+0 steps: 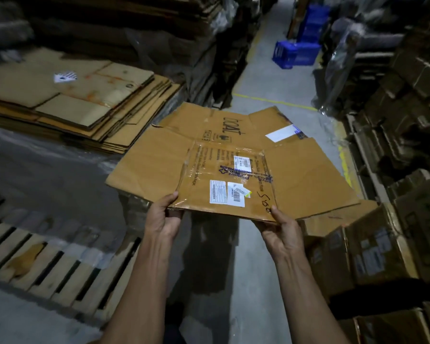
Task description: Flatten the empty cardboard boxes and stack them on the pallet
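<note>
A flattened brown cardboard box (233,155) with white labels, tape and black print hangs level in front of me over the aisle. My left hand (163,217) grips its near edge at the left corner, thumb on top. At the right corner of that same edge, my right hand (281,232) holds it with the thumb on top as well. To the left, a stack of flattened boxes (80,105) lies on plastic sheeting. A wooden pallet (60,274) shows its slats at the lower left.
Assembled cardboard boxes (372,249) are piled along the right side of the aisle. Blue plastic crates (296,53) stand further down the grey floor, which has a yellow line (271,101) across it. More stacked cardboard rises at the back left.
</note>
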A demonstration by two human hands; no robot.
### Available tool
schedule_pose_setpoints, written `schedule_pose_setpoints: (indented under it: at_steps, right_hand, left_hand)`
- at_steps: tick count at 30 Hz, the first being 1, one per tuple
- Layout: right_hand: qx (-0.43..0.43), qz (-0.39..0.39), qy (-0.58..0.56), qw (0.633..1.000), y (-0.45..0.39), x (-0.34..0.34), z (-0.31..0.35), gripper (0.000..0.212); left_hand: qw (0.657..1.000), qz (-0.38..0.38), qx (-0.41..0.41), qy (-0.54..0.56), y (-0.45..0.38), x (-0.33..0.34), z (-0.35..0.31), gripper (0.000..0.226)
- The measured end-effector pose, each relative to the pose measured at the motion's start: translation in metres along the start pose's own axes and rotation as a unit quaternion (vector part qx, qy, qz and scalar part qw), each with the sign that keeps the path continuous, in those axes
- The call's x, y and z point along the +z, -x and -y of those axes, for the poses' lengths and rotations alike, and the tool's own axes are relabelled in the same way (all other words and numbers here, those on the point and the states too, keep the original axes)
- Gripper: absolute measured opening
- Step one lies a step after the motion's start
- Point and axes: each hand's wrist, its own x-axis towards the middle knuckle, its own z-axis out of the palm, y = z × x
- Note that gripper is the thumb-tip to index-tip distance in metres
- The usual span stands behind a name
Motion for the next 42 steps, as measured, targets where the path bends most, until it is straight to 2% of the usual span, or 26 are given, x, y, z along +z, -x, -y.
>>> schedule_pose_setpoints:
  at_steps: [1, 2, 3, 4, 5, 6, 9, 10, 11, 14, 15, 16, 19, 21, 22, 25, 27, 30, 31, 32, 33, 34, 35, 37, 39, 42]
  right_hand:
    - [0.001, 0.008, -0.002, 1.000, 0.002, 0.005, 0.003, 0.055]
    - [0.004, 0.018, -0.002, 1.000, 0.004, 0.011, 0.006, 0.060]
    - [0.009, 0.030, 0.001, 1.000, 0.003, 0.018, 0.007, 0.064]
    - [0.016, 0.041, -0.002, 0.999, 0.002, 0.023, 0.008, 0.067]
    - [0.024, 0.054, -0.005, 0.998, 0.000, 0.031, 0.007, 0.069]
    - [0.030, 0.065, -0.011, 0.997, -0.003, 0.040, 0.006, 0.071]
    - [0.040, 0.094, -0.023, 0.995, -0.013, 0.070, -0.003, 0.091]
    - [0.047, 0.106, -0.026, 0.993, -0.021, 0.082, -0.009, 0.103]
    - [0.051, 0.117, -0.024, 0.992, -0.028, 0.095, -0.014, 0.106]
    - [0.068, 0.147, -0.025, 0.986, -0.050, 0.135, -0.031, 0.070]
    - [0.078, 0.164, -0.020, 0.983, -0.060, 0.151, -0.040, 0.066]
    - [0.084, 0.182, -0.020, 0.979, -0.070, 0.169, -0.050, 0.072]
    - [0.095, 0.205, -0.017, 0.974, -0.102, 0.220, -0.081, 0.111]
    - [0.106, 0.216, -0.007, 0.971, -0.127, 0.255, -0.104, 0.117]
    - [0.114, 0.217, -0.007, 0.969, -0.136, 0.270, -0.113, 0.117]
    - [0.134, 0.245, 0.001, 0.960, -0.167, 0.319, -0.140, 0.116]
    - [0.148, 0.261, 0.009, 0.954, -0.184, 0.346, -0.155, 0.111]
    - [0.179, 0.288, 0.025, 0.940, -0.219, 0.388, -0.175, 0.098]
    - [0.187, 0.295, 0.030, 0.936, -0.233, 0.402, -0.182, 0.093]
    - [0.195, 0.302, 0.037, 0.932, -0.245, 0.415, -0.187, 0.091]
    - [0.205, 0.308, 0.042, 0.928, -0.264, 0.430, -0.194, 0.088]
    - [0.216, 0.317, 0.050, 0.922, -0.280, 0.444, -0.200, 0.084]
    - [0.228, 0.326, 0.069, 0.915, -0.296, 0.460, -0.205, 0.076]
    - [0.244, 0.334, 0.099, 0.905, -0.321, 0.490, -0.212, 0.053]
    - [0.263, 0.326, 0.126, 0.899, -0.352, 0.521, -0.217, 0.034]
    - [0.314, 0.318, 0.143, 0.883, -0.389, 0.560, -0.224, 0.021]
  left_hand:
    - [1.000, 0.021, 0.010, 0.008, 0.007, 0.006, -0.004, 0.015]
    - [0.999, 0.034, 0.024, 0.020, 0.011, 0.010, -0.007, 0.015]
    - [0.998, 0.047, 0.027, 0.019, 0.014, 0.013, -0.012, 0.035]
    - [0.997, 0.071, 0.022, 0.019, 0.017, 0.017, -0.017, 0.044]
    - [0.996, 0.079, 0.032, 0.026, 0.019, 0.020, -0.022, 0.032]
    - [0.996, 0.074, 0.037, 0.022, 0.024, 0.026, -0.029, 0.010]
    - [0.996, 0.058, 0.064, 0.037, 0.016, 0.036, -0.047, 0.044]
    - [0.994, 0.055, 0.077, 0.048, 0.015, 0.040, -0.055, 0.046]
    - [0.993, 0.057, 0.090, 0.054, 0.010, 0.042, -0.064, 0.044]
    - [0.986, 0.078, 0.119, 0.082, -0.012, 0.046, -0.095, 0.045]
    - [0.985, 0.074, 0.131, 0.089, -0.025, 0.044, -0.108, 0.045]
    - [0.983, 0.076, 0.136, 0.094, -0.039, 0.043, -0.122, 0.043]
    - [0.978, 0.078, 0.155, 0.114, -0.071, 0.046, -0.166, 0.021]
    - [0.974, 0.089, 0.175, 0.114, -0.093, 0.051, -0.196, 0.021]
    - [0.971, 0.094, 0.189, 0.116, -0.104, 0.051, -0.210, 0.026]
    - [0.957, 0.119, 0.221, 0.144, -0.143, 0.048, -0.252, 0.076]
    - [0.951, 0.134, 0.231, 0.157, -0.164, 0.047, -0.274, 0.082]
    - [0.945, 0.120, 0.259, 0.159, -0.190, 0.058, -0.301, 0.070]
    - [0.947, 0.107, 0.263, 0.149, -0.202, 0.061, -0.307, 0.055]
    - [0.948, 0.080, 0.268, 0.154, -0.210, 0.064, -0.311, 0.029]
    - [0.944, 0.071, 0.276, 0.164, -0.223, 0.067, -0.317, 0.017]
    - [0.938, 0.050, 0.293, 0.179, -0.237, 0.072, -0.321, 0.037]
    - [0.935, 0.049, 0.299, 0.184, -0.254, 0.077, -0.326, 0.043]
    - [0.921, 0.067, 0.330, 0.197, -0.274, 0.091, -0.334, 0.017]
    - [0.902, 0.074, 0.377, 0.197, -0.303, 0.105, -0.341, 0.056]
    - [0.874, 0.073, 0.428, 0.218, -0.341, 0.120, -0.348, 0.068]
